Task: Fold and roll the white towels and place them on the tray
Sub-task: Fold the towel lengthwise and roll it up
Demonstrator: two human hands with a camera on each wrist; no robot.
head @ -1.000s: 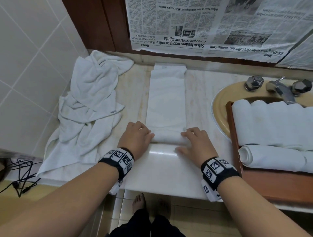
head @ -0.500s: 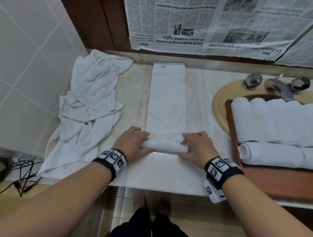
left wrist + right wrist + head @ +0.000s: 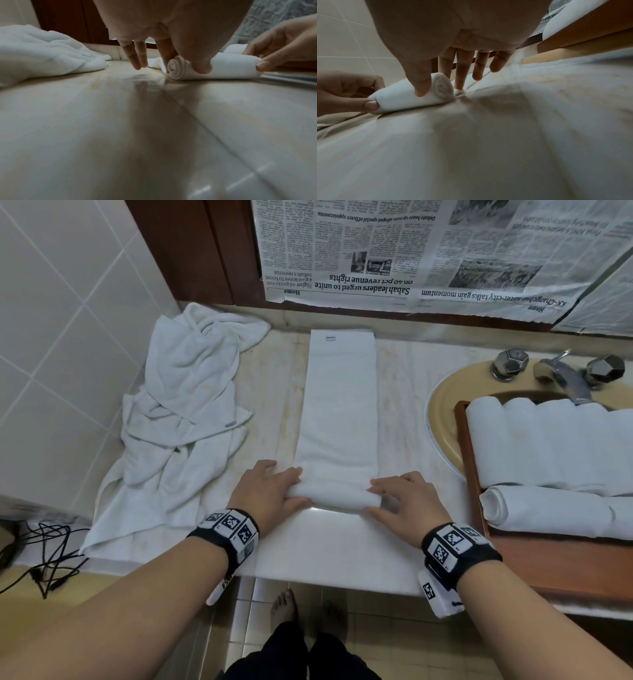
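Note:
A long folded white towel (image 3: 339,405) lies on the marble counter, running away from me. Its near end is wound into a small roll (image 3: 337,498). My left hand (image 3: 301,486) pinches the roll's left end, thumb in front and fingers behind; the spiral end (image 3: 176,69) shows in the left wrist view. At the roll's right end (image 3: 412,97), my right hand (image 3: 373,496) pinches in the same way. A wooden tray (image 3: 548,563) at the right carries several rolled white towels (image 3: 548,440).
A heap of unfolded white towels (image 3: 181,422) lies at the counter's left by the tiled wall. The tray rests over a beige sink (image 3: 442,412) with a chrome tap (image 3: 561,374). Newspaper (image 3: 428,251) covers the wall behind. Black cables (image 3: 44,556) hang at the far left.
Both hands went from lying on the towel's near end to pinching it. The end has been turned over into a roll that has moved slightly away from me.

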